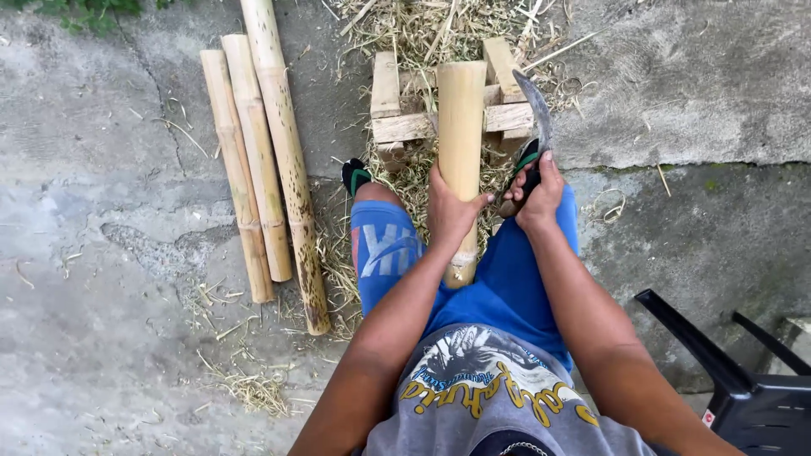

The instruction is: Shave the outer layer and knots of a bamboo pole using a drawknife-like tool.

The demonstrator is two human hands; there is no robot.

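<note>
My left hand (450,209) grips a short pale bamboo section (461,127) that stands between my knees, its far end resting on a small wooden block frame (401,127). My right hand (539,194) holds the handle of a curved knife (536,105), whose dark blade points up and away beside the bamboo, apart from it. I sit in blue shorts (507,279) with both feet in dark sandals (356,175) on either side of the frame.
Three long bamboo poles (262,160) lie side by side on the concrete ground (101,253) to the left. Dry shavings and straw (422,29) are scattered around the frame and poles. A black plastic chair (743,380) stands at the lower right.
</note>
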